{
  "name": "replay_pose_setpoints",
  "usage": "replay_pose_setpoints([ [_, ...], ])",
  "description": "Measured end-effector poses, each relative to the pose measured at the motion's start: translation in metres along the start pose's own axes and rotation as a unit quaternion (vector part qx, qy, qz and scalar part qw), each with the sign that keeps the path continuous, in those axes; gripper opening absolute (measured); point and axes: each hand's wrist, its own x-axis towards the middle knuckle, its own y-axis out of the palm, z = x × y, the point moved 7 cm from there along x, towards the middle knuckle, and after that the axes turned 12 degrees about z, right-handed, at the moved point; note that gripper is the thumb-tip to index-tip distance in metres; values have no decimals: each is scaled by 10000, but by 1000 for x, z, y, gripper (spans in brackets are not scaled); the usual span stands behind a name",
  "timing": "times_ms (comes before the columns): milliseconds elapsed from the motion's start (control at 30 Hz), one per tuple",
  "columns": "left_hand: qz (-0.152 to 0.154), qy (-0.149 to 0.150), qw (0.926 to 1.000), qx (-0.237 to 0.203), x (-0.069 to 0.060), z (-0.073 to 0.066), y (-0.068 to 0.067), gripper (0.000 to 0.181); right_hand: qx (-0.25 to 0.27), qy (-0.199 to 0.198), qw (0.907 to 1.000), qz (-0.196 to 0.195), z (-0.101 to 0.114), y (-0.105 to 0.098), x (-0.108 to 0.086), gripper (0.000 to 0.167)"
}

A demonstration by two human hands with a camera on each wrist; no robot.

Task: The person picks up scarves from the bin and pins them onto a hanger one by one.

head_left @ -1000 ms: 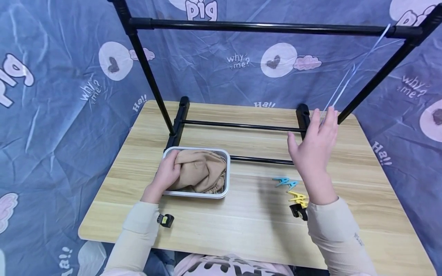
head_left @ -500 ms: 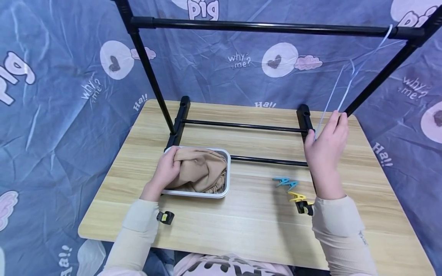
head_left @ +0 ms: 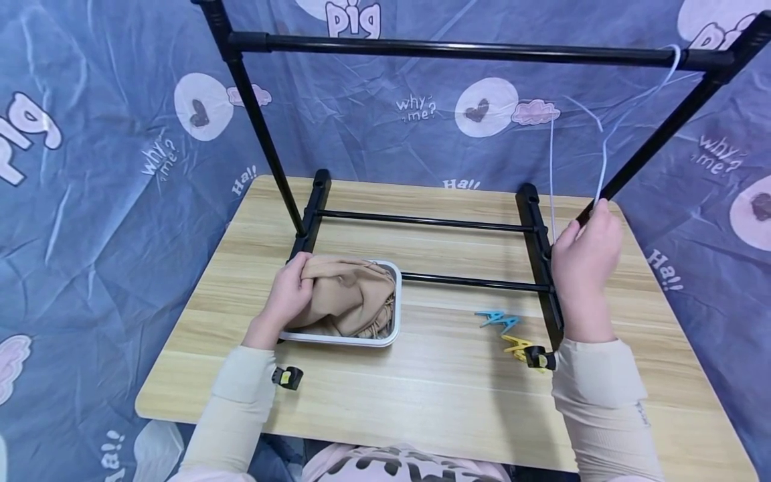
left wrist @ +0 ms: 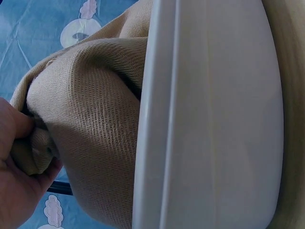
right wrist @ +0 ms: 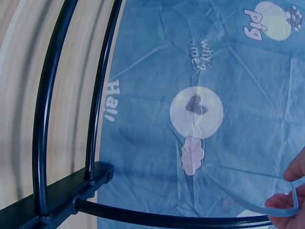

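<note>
Blue sheeting (head_left: 361,147), printed with pale circles, clouds and lettering, backs a light wood-grain table (head_left: 391,395) with rounded corners. Toward its left edge sits a shallow white rectangular box (head_left: 397,308), holding the bunched beige woven cloth (head_left: 349,294), fringed at the box's right end. The left hand (head_left: 288,294) pinches a fold of the cloth between thumb and fingers at the box's left end. The right hand (head_left: 590,258) pinches a thin light-blue strand (head_left: 604,150), cord or slim hanger, I cannot tell; its other fingers are mostly hidden.

That strand bends over the smooth top bar of a black tubular rack (head_left: 421,45) near its right end, so a sideways tug might slide it along or drop it. Cloth bulges over the rim on the left; pulled sharply, it could drag or tip the box, and the fringe could snag. Two blue clips (head_left: 509,324) and some yellow clips (head_left: 517,343) lie loose beside the rack's right foot, where a lowered right forearm might sweep them toward the table's near edge. Glare whitens the wood there, and a soft shadow falls below the clips.
</note>
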Motion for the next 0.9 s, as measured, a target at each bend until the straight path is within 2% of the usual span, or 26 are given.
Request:
replay_pose_setpoints([
  [133,25,-41,10000,-43,0,-1,-1,19,16,33,9997,-248,-4,-6,2,27],
  [267,6,-64,9999,-89,0,-1,-2,20,16,102,9988,-479,-6,-13,3,22],
  [567,-141,-32,9998,-108,0,-3,-5,21,-187,867,9944,-581,-21,-28,7,27],
  [667,-147,-36,9998,-116,0,-3,-6,21,-192,1009,9926,-645,-26,-32,9,29],
  [900,-116,-91,9997,-187,0,-2,-6,20,37,913,9919,-885,-32,-37,11,29],
])
